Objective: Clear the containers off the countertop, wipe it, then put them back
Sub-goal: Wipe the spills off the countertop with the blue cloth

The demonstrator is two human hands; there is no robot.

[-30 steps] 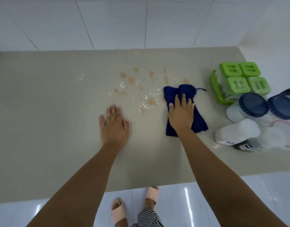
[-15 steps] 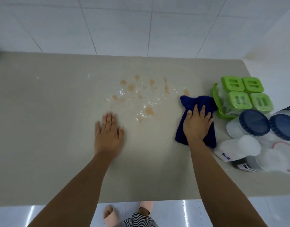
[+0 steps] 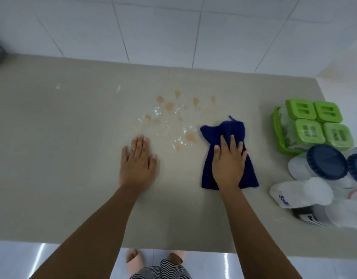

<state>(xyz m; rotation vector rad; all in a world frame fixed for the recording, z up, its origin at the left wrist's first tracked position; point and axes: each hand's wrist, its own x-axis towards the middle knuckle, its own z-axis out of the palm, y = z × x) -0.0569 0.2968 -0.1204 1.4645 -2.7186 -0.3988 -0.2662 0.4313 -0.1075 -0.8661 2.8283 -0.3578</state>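
Pressing the blue cloth (image 3: 228,156) flat, right hand (image 3: 228,166) beside stains (image 3: 173,115).

Left arm (image 3: 93,228): bare from the wrist down to the bottom edge of the frame.
Right arm (image 3: 252,228): bare as well, all the way down to the bottom edge.
Left hand (image 3: 136,160): wears one ring, just left of the middle of the frame.
Ring (image 3: 133,150): thin and small, too blurry to tell its colour.
Right hand (image 3: 228,164): bare, just right of the middle.
Slippers (image 3: 133,262): soft pink with open fronts, toes peeking out, bottom middle of the frame.
Trousers (image 3: 161,272): thin black and white stripes, at the very bottom edge.
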